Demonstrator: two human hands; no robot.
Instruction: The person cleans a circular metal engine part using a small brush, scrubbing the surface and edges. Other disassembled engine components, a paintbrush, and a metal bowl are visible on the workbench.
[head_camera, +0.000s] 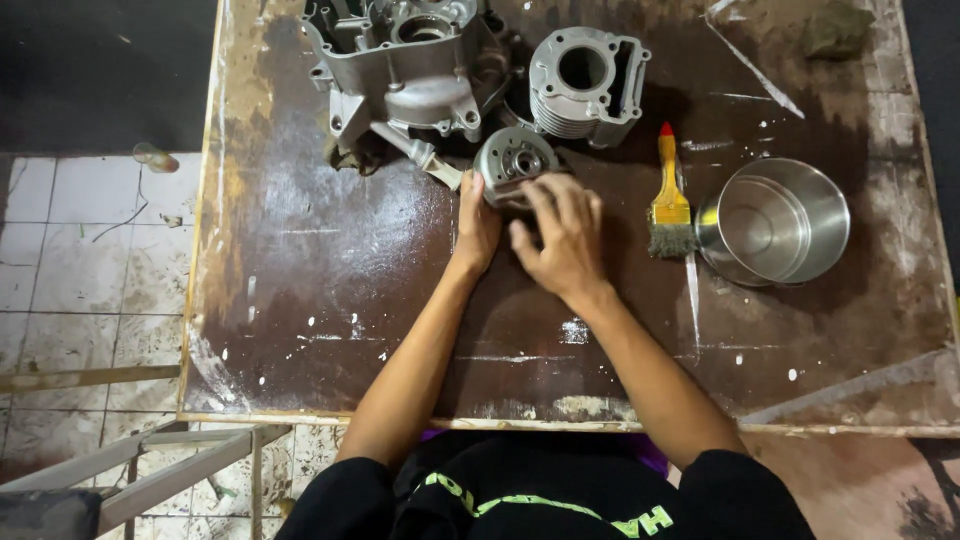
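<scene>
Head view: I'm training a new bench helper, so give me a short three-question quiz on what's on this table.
1. True or false: both hands touch the round metal part.
2. What lies between that part and the steel pot?
A) a brush
B) a hammer
C) a rag
3. Which stands nearer the pot, the finned cylinder or the engine case?

Key: 1 true; 2 A, the yellow brush; 3 the finned cylinder.
</scene>
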